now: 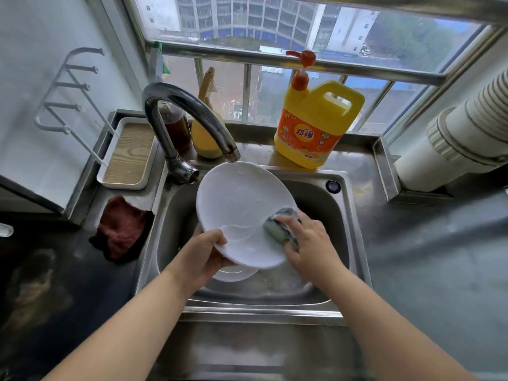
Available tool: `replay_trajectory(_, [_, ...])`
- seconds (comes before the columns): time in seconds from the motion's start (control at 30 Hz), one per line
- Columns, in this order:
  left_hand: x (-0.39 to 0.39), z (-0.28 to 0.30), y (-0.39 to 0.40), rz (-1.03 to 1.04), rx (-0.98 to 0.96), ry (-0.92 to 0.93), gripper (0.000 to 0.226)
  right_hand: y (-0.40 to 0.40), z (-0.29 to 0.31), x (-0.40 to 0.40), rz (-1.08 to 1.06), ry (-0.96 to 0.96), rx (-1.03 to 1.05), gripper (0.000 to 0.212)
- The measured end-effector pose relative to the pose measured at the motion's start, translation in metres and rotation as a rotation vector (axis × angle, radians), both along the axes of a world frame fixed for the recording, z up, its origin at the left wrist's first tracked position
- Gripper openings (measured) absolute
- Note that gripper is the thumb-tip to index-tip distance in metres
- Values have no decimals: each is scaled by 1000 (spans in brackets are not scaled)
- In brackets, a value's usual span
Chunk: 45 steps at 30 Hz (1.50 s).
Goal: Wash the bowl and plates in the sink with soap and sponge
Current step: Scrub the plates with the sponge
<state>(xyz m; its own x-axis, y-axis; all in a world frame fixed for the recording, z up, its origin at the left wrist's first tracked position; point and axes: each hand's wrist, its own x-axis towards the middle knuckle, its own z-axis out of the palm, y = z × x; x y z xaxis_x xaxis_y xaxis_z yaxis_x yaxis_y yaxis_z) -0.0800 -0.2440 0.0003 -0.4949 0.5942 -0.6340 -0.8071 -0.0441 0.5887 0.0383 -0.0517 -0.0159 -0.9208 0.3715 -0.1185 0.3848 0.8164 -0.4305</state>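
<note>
Plates (242, 204) two, sponge (277, 229) one.

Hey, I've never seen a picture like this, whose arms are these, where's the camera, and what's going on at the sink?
No machine here: these are a person's bare arms, seen from one wide-angle camera worn on the head, looking down. The left hand grips the edge of a white plate, tilted above the steel sink. The right hand presses a green sponge against the plate. Another white dish lies in the sink below. Behind stand the tap and a yellow soap jug; a red cloth lies left on the counter.
</note>
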Motion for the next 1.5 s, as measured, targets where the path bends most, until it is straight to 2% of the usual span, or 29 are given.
replay_trajectory(0.1, [-1,2,5,-16,-9,39,67,-34,11,-1,33,35,-141,65])
replay_trajectory(0.2, [-3,5,3,-46,-17,64,65,-58,14,8,170,91,-260,58])
replay_trajectory(0.3, [-9,8,-7,-45,-15,40,46,-26,6,11,200,118,-106,53])
replay_trajectory(0.43, [-13,13,-7,-57,-24,38,42,10,7,1,17,-85,29,54])
replay_trajectory(0.5, [-13,14,-2,-33,-35,24,43,-6,14,-6,0,-63,-21,54])
replay_trajectory(0.63, [-14,13,3,-53,-65,16,47,-55,19,-3,184,75,-227,56])
replay_trajectory(0.7, [-16,11,-2,-47,-73,17,46,-43,13,0,222,85,-197,54])
replay_trajectory(0.8, [-14,14,-8,-68,-48,10,41,-1,6,1,90,19,-51,55])
replay_trajectory(0.9, [-9,15,-5,-129,-30,14,54,7,8,-6,-63,-67,-13,57])
replay_trajectory(1.0, [-6,14,4,-142,-47,9,54,-34,16,-12,46,87,-215,58])
replay_trajectory(1.07, [-6,12,5,-151,-54,4,46,-59,20,-10,168,103,-303,58])
replay_trajectory(1.13, [-8,9,1,-114,-37,-17,44,-54,20,-5,206,79,-255,57])
replay_trajectory(1.2, [-12,6,-5,-73,-37,-17,43,-27,17,-1,167,34,-119,56])
replay_trajectory(1.33, [-21,13,-10,-65,-76,21,39,13,18,6,79,-187,63,54])
replay_trajectory(1.43, [-34,16,-11,-16,-102,30,61,2,35,14,191,-172,25,73])
replay_trajectory(1.5, [-43,19,-13,6,-109,30,66,-8,39,17,319,-106,112,81])
